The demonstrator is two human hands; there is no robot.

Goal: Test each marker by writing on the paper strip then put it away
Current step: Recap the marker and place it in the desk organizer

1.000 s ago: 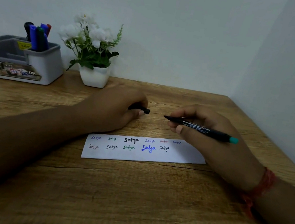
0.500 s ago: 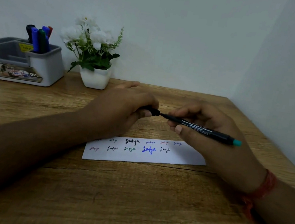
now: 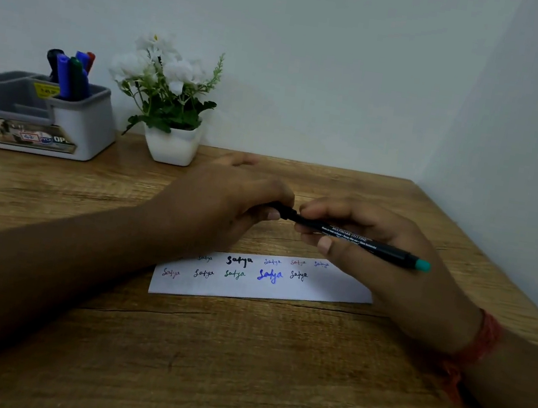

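- Pinching cap in left hand, gripping marker in right hand, above paper strip.
- Risking ink-stained fingers through misaligned capping.

I have a single view, from the head camera, looking forward and down over the wooden counter toward a corner where two pale walls meet. It sits close: both forearms run in from the bottom edges, and the hands meet near the centre of the frame. The wide lens bends the counter's far edge and reaches the organizer at far left.
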